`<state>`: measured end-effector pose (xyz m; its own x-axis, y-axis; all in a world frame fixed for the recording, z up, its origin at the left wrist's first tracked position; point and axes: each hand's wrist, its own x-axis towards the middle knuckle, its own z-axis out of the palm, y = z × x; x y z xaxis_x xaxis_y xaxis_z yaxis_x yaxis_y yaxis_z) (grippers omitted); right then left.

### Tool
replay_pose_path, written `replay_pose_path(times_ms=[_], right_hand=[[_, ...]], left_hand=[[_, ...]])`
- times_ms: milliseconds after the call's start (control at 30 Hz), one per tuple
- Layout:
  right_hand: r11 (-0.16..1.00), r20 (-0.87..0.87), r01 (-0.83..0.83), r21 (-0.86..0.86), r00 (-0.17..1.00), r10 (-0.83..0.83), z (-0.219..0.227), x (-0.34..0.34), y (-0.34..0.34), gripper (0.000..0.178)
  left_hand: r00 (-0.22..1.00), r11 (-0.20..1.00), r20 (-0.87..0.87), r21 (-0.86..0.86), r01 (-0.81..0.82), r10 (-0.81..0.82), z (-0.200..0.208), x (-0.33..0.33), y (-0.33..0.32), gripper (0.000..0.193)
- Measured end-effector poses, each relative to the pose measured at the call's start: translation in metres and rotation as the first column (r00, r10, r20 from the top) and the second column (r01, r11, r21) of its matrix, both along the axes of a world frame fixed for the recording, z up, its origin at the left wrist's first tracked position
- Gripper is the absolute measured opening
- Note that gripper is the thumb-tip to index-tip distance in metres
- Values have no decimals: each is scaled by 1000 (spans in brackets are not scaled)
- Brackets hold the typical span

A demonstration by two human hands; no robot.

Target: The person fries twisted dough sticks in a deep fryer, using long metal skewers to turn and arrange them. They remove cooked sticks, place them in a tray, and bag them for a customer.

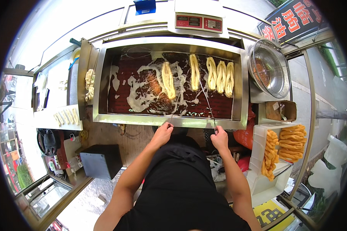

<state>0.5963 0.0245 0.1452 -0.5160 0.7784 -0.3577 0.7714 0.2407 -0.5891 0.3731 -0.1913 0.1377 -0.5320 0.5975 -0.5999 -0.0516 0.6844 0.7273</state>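
Head view: a pale dough strip floats in the steel fryer, its long axis pointing away from the nearer left hand, whose grip encloses a thin rod. Foamy oil parts it from a second strip, beside another rod that the right hand grasps; three more strips float rightward.

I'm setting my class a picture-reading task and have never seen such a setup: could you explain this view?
There is no machine here: a person works bare-handed. The wide fisheye camera is worn on the head and looks down, so straight edges bend. The left hand and right hand each hold a thin metal stick, reaching over a rectangular silver metal vat. In its dark, foamy oil lie five long, pale-yellow dough strips. To the right, golden-brown fried dough sticks are stacked at a white plastic crate.
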Motion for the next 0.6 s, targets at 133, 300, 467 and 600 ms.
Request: replay_pose_path(times_ms=[133, 300, 467, 600], right_hand=[[1000, 19, -6, -20, 1000, 6, -4, -6, 0, 33], [1000, 39, 3, -10, 999, -3, -7, 2, -1, 35], [999, 45, 33, -24, 998, -32, -7, 10, -4, 35], [999, 30, 53, -7, 998, -53, -5, 13, -7, 35]], left_hand=[[982, 987, 101, 26, -162, 158, -3, -3, -21, 21], [977, 977, -92, -65, -201, 195, 15, -19, -57, 25], [973, 967, 17, -116, -228, 232, 2, -22, -65, 22], [895, 941, 289, -111, -320, 338, 8, -22, -54, 20]])
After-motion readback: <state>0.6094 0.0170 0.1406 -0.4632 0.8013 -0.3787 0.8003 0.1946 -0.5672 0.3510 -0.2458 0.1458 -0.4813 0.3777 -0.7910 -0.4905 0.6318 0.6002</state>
